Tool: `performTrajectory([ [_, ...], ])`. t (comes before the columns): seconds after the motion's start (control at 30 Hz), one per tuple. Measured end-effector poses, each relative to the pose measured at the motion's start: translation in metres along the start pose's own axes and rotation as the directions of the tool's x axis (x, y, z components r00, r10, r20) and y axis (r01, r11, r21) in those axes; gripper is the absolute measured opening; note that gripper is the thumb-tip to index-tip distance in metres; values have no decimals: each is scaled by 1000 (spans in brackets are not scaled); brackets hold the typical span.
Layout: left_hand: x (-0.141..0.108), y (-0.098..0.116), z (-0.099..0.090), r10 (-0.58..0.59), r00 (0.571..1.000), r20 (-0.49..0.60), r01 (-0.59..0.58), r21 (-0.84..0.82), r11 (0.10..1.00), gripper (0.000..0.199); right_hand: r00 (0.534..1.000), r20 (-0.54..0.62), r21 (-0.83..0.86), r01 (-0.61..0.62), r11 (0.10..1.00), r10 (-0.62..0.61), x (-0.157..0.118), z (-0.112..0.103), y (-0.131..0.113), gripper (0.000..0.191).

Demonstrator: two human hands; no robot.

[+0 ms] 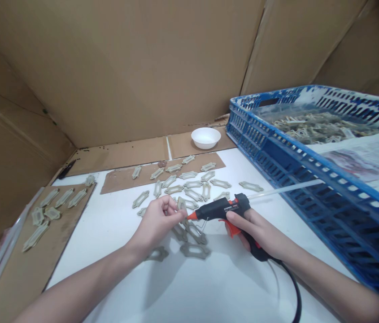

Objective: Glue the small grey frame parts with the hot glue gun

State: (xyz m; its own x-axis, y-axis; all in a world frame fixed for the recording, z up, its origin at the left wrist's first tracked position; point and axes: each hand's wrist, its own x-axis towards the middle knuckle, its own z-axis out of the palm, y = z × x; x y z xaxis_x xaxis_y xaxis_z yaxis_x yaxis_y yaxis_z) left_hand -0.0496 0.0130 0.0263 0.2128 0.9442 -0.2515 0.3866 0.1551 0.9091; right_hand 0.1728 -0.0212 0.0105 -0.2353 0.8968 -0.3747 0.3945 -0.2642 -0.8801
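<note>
My right hand (259,231) is wrapped round a black hot glue gun (221,209) with an orange nozzle and a red trigger. A long pale glue stick (285,188) sticks out of its back end, and a black cord runs from its handle. My left hand (162,217) pinches a small grey-green elongated frame piece (181,205), partly hidden by the fingers. The nozzle tip points left and is at or very near this piece; whether they touch I cannot tell. Several similar frame pieces (195,251) lie beneath and beyond both hands on the white table.
A blue plastic crate (259,134) holding many more pieces and a printed sheet (360,161) stands on the right. At the back is a white bowl (206,137). Cardboard (58,237) with several pieces lies at left. Cardboard walls (142,67) enclose the table (189,296).
</note>
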Motion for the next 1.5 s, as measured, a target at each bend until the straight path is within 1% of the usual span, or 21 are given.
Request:
performTrajectory([
  [0.27,-2,1,1,-7,1000,-4,7,-15,1000,26,1000,-5,-11,21,1000,-21,-2,1,-2,49],
  [0.63,-2,1,1,-24,1000,-15,24,7,1000,27,999,-14,-39,31,999,-31,-2,2,1,50],
  [0.8,-3,1,1,-22,999,-37,23,14,1000,26,999,0,-79,32,996,-32,-4,1,-2,49],
  [0.87,-3,1,0,-4,998,-58,4,1,1000,25,999,-8,-112,35,993,-36,-6,0,-6,47],
  [1.0,-3,3,-3,44,996,-78,-47,-37,998,24,997,-70,-126,28,992,-37,-6,-2,-9,47],
  [1.07,-3,3,-4,47,996,-77,-51,-51,997,24,992,-120,-81,31,996,-41,-4,-3,-7,51],
  [1.17,-3,4,-3,57,994,-91,-64,-77,995,26,979,-203,36,43,998,-35,0,-6,-3,56],
  [1.3,-4,4,-3,91,991,-98,-102,-109,989,24,957,-284,169,111,979,-59,5,-8,0,55],
  [1.4,-3,4,-3,92,992,-91,-103,-115,988,23,941,-335,209,118,971,-42,8,-8,0,54],
  [1.5,0,3,-5,105,989,-101,-116,-115,987,23,925,-379,203,109,973,-25,9,-7,1,52],
])
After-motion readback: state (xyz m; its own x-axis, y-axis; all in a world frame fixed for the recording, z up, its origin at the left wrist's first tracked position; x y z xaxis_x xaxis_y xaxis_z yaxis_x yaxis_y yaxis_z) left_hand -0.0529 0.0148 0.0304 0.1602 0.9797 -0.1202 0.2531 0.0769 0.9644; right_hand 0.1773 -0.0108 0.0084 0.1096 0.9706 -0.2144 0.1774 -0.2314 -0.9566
